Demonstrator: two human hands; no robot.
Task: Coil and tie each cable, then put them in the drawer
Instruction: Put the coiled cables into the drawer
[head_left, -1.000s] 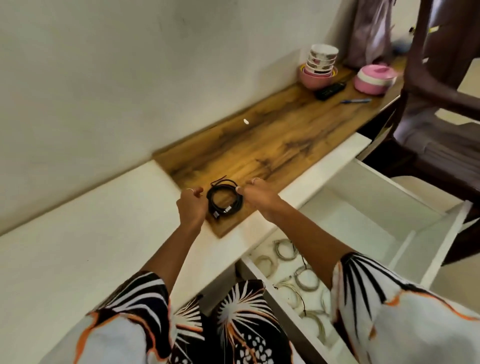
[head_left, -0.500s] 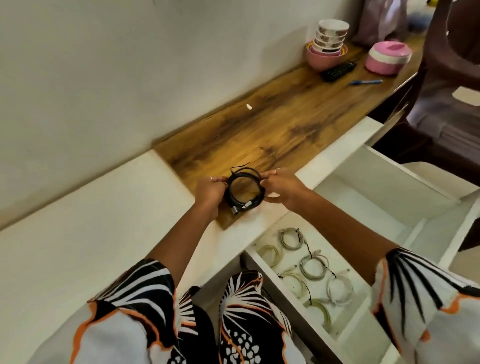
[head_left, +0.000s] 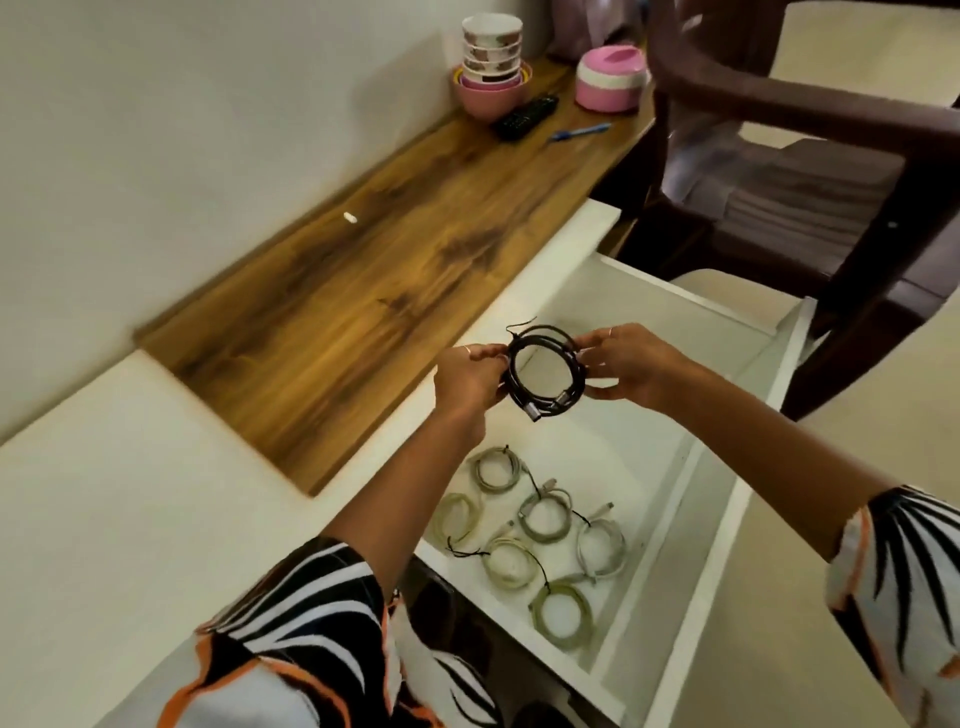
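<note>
Black cable (head_left: 545, 371): coiled into a ring, held up in the air between both hands, over the open drawer's inner end by the countertop edge.
Left hand (head_left: 470, 379): fingers curled, pinching the coil's left side.
Right hand (head_left: 626, 366): fingers pinching the coil's right side.
Drawer (head_left: 727, 525): white, pulled open, below the hands.
Pale cables (head_left: 524, 525): several tied coils lying flat on the drawer floor, near its front.
Wooden board (head_left: 332, 291): lies on the white counter along the wall.
Far end: stacked bowls (head_left: 491, 62), pink container (head_left: 610, 80), remote (head_left: 161, 118), blue pen (head_left: 735, 132).
Chair (head_left: 810, 156): dark brown, beside the drawer.
</note>
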